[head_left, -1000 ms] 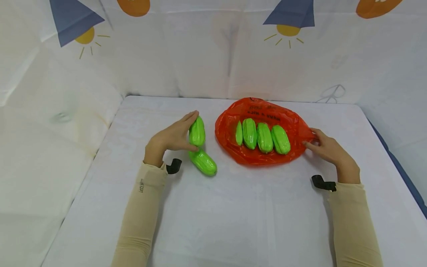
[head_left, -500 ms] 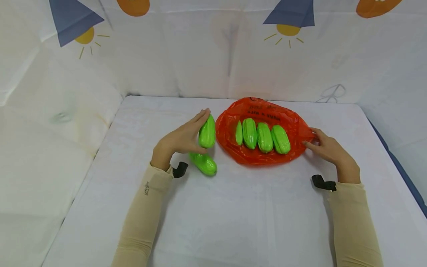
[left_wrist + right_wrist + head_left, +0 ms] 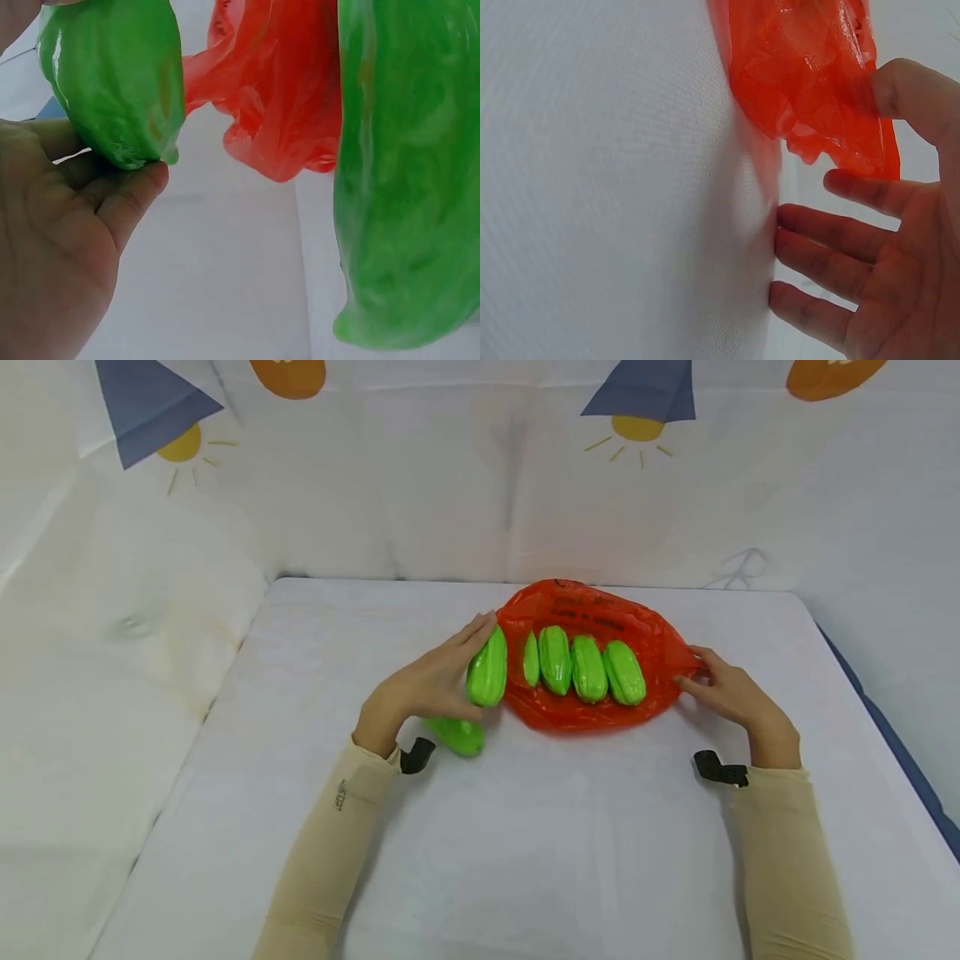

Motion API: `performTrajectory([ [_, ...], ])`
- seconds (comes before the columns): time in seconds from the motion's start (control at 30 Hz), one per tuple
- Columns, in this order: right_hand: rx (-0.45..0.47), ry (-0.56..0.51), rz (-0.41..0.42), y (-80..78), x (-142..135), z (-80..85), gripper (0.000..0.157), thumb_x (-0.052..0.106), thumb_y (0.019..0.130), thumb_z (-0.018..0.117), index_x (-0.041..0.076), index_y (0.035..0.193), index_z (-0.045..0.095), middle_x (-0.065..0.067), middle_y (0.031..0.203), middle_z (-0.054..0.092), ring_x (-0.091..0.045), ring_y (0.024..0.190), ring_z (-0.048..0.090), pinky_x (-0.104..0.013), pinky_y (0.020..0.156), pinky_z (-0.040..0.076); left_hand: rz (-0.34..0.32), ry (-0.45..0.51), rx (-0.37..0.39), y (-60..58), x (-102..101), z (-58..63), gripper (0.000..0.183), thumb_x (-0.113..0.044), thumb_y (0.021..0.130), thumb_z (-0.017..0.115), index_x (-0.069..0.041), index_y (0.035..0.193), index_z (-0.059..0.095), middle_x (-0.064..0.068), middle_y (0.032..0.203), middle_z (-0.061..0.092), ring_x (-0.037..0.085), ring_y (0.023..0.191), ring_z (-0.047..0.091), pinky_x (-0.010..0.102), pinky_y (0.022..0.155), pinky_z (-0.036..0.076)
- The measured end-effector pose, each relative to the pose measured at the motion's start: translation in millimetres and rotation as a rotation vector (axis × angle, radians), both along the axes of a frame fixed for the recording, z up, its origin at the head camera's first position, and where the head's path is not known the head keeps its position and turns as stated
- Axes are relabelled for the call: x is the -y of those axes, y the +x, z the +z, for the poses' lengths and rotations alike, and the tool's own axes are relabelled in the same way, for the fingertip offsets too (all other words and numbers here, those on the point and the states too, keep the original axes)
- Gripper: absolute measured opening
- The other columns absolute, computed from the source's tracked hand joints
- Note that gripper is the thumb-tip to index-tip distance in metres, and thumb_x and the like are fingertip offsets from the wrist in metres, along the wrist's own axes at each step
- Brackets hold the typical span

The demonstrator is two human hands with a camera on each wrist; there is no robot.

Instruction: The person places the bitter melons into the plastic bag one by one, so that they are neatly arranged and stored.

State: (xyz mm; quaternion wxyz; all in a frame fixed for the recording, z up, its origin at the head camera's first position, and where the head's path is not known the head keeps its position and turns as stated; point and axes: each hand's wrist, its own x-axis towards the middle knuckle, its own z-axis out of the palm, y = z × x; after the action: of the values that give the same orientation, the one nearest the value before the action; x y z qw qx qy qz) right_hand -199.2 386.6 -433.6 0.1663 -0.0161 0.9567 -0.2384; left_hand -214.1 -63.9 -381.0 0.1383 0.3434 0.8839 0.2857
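My left hand [image 3: 431, 681] holds a ribbed green fruit [image 3: 487, 670], which looks like a star fruit, between thumb and fingers at the left edge of a red plastic bag [image 3: 652, 627]. In the left wrist view the held fruit [image 3: 112, 82] shows its small pointed tip by the fingers. A second green fruit [image 3: 463, 739] lies on the table, partly hidden under the left hand. Several like it [image 3: 588, 668] sit side by side on the bag, the leftmost half covered. My right hand [image 3: 738, 697] pinches the bag's right end [image 3: 817, 82], its other fingers spread near the tabletop.
A white cloth covers the table [image 3: 570, 843]. Behind it and at the left hangs a white sheet [image 3: 450, 493] with printed lamp shapes. A black wrist mount [image 3: 417, 756] sits at the left sleeve, another mount [image 3: 720, 768] at the right.
My left hand has carried the green fruit to the right, from above the loose fruit to the bag's left edge. The right hand stays on the bag. The view has shifted slightly.
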Motion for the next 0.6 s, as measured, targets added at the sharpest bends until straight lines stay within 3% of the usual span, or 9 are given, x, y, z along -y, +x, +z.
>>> performTrajectory([
  [0.37, 0.024, -0.005, -0.021, 1.1, 3.7, 1.4, 0.083, 0.054, 0.098, 0.045, 0.003, 0.155, 0.013, -0.033, 0.140, 0.039, -0.049, 0.122, 0.041, -0.070, 0.100, 0.038, -0.062, 0.021, -0.040, 5.8, -16.4, 2.4, 0.117, -0.027, 0.076, 0.080, -0.011, 0.158, -0.001, -0.001, 0.166, -0.004, 0.015, 0.153, -0.001, 0.037, 0.123, 0.020],
  [0.6, 0.022, -0.003, -0.021, 1.1, 2.7, 1.0, 0.084, 0.056, 0.098, 0.044, 0.003, 0.155, 0.013, -0.031, 0.138, 0.041, -0.047, 0.120, 0.043, -0.068, 0.099, 0.039, -0.077, 0.044, -0.081, 0.7, -27.2, 7.2, 0.116, -0.024, 0.076, 0.080, -0.011, 0.158, -0.001, 0.001, 0.166, -0.003, 0.015, 0.153, 0.001, 0.035, 0.123, 0.020],
])
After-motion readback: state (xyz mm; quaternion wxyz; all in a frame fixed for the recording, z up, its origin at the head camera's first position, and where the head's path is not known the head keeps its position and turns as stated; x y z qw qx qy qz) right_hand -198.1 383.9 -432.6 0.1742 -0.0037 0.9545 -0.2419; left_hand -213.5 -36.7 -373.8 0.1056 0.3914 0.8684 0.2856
